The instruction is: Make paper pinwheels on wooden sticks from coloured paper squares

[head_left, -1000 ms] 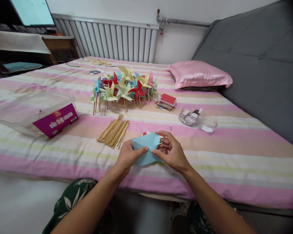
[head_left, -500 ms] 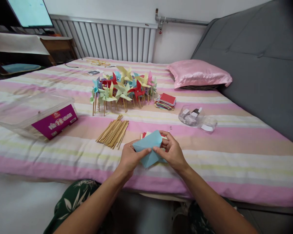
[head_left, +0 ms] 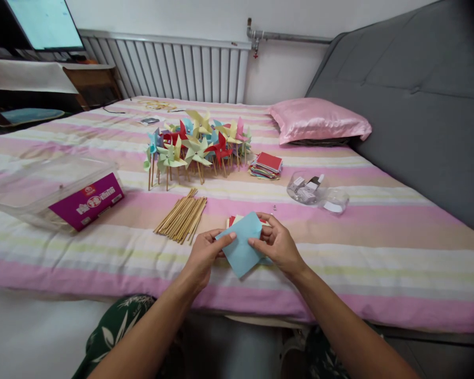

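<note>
A light blue square sheet of paper [head_left: 242, 251] is held up near the bed's front edge. My left hand [head_left: 205, 253] pinches its left corner, thumb on top. On the opposite side, my right hand [head_left: 278, 245] grips the right edge between thumb and fingers. Partly hidden behind the sheet lie red and cream papers [head_left: 232, 220]. To the left of my hands is a bundle of thin wooden sticks [head_left: 182, 216]. Beyond it stand several finished paper pinwheels [head_left: 197, 150] in many colours, on sticks. A stack of coloured paper squares [head_left: 266, 165] sits to their right.
Clear round containers [head_left: 306, 188] with small packets stand at the right. A clear plastic box [head_left: 59, 195] with a purple label is at the left. A pink pillow [head_left: 319, 121] lies by the grey headboard [head_left: 411, 110]. Tiny metal bits [head_left: 274, 207] rest beyond my right hand.
The blue sheet was bent at its left and now lies flatter between my hands. My left thumb has slid left, away from my right thumb. The view shifted slightly.
</note>
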Available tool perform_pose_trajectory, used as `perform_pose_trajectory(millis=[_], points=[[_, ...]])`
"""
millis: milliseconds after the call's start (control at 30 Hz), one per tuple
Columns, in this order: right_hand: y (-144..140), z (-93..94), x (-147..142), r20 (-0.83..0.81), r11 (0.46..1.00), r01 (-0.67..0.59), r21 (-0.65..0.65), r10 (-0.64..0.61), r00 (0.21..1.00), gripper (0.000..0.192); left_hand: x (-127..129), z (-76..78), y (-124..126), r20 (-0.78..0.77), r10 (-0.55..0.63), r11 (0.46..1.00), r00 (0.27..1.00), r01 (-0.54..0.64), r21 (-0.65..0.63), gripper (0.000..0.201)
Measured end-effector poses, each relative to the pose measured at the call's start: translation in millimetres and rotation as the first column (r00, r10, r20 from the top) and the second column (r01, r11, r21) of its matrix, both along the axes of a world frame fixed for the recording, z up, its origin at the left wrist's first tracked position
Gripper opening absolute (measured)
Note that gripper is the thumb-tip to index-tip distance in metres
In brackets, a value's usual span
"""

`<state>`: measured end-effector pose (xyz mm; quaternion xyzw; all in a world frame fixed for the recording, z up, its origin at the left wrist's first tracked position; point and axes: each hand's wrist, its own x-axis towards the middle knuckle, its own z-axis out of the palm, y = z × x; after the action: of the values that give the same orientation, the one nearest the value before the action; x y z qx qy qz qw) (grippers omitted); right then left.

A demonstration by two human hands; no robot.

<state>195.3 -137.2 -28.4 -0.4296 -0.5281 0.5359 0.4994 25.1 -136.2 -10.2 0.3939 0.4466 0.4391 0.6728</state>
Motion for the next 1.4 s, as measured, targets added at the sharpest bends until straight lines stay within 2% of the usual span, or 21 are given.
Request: perform_pose_trajectory(millis=[300,467,633,733,867,933,1033,1100,1300,1400], points=[[-1.7,-1.7,-1.3,0.005,0.999,-0.024,0.028,0.024,1.0,0.055,7.6,-12.3,-5.3,0.01,0.021,0.997,1.0,-0.02,-0.074,0.029],[-3.9,1.3,-4.6,0.045,0.997,0.004,0.071,-0.007,0.999,0.055,8.4,-12.0,-5.7,0.023,0.032,0.997,0.999,-0.031,-0.076,0.031],[-5.4,6.4,-5.0,0.126,0.985,-0.008,0.175,-0.014,0.992,0.065,5.0,-7.0,-3.3,0.078,0.069,0.996,0.995,-0.064,-0.063,0.033],[-7.1,8.8,-3.4,0.185,0.959,0.043,0.279,-0.098,0.978,0.061,-0.2,-2.1,1.3,0.074,0.182,0.981,0.98,-0.177,-0.075,0.032],[-12.9,9.4,-3.7,0.282,0.878,0.143,0.456,-0.296,0.913,0.035,-8.0,2.3,7.5,0.132,0.29,0.955,0.948,-0.278,-0.107,0.028],[-16.3,7.9,-5.9,0.33,0.871,0.081,0.485,-0.269,0.905,0.029,-10.7,3.3,9.3,0.174,0.307,0.947,0.935,-0.282,-0.155,0.026],[-19.5,3.6,-10.8,0.377,0.883,-0.071,0.464,-0.125,0.918,0.035,-12.2,3.9,9.8,0.205,0.307,0.936,0.929,-0.257,-0.24,0.023],[-19.8,0.3,-13.2,0.386,0.881,-0.123,0.456,-0.072,0.92,0.036,-11.7,4.0,8.8,0.221,0.286,0.938,0.932,-0.226,-0.261,0.022],[-15.6,-3.1,-11.0,0.42,0.858,-0.184,0.48,-0.041,0.907,0.023,-6.9,2.3,3.6,0.237,0.219,0.957,0.946,-0.161,-0.242,0.023],[-14.4,-1.8,-9.2,0.409,0.87,-0.172,0.462,-0.037,0.912,0.016,-5.6,0.2,2.0,0.222,0.218,0.958,0.95,-0.165,-0.234,0.025]])
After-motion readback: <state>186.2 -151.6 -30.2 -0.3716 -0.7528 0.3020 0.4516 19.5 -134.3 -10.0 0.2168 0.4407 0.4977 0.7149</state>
